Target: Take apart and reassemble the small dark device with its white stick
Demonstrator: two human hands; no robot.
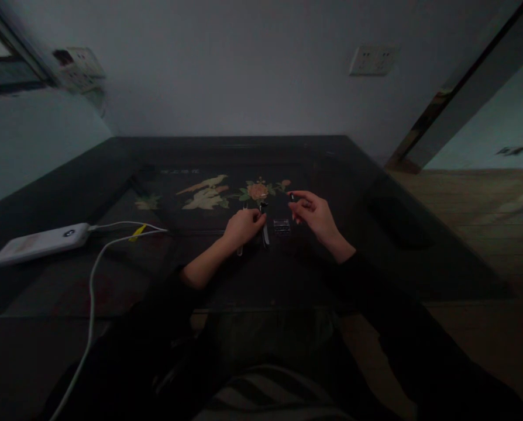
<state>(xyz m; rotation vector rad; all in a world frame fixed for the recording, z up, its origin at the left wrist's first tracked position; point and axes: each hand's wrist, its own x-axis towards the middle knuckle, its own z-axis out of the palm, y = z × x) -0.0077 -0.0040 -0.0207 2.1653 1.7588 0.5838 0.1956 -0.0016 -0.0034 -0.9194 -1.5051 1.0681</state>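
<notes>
My right hand (316, 215) is raised a little above the dark tabletop, its thumb and forefinger closed on a small dark piece (292, 197) too dim to name. My left hand (243, 225) rests with curled fingers; what they grip is hidden. Under that hand lies a slim pale utensil (239, 251), fork-like at its far end. Just right of the left thumb is a shiny, narrow, blade-like piece (266, 236), with a dark, glinting part (264, 206) at its top. Between both hands sits a small clear case (281, 227).
A white power bank (42, 243) lies at the left of the dark table (261, 280), and its white cable (92, 292) runs toward me. A flat dark object (397, 221) lies at right. The wall (226, 76) with sockets (373, 60) stands behind the table.
</notes>
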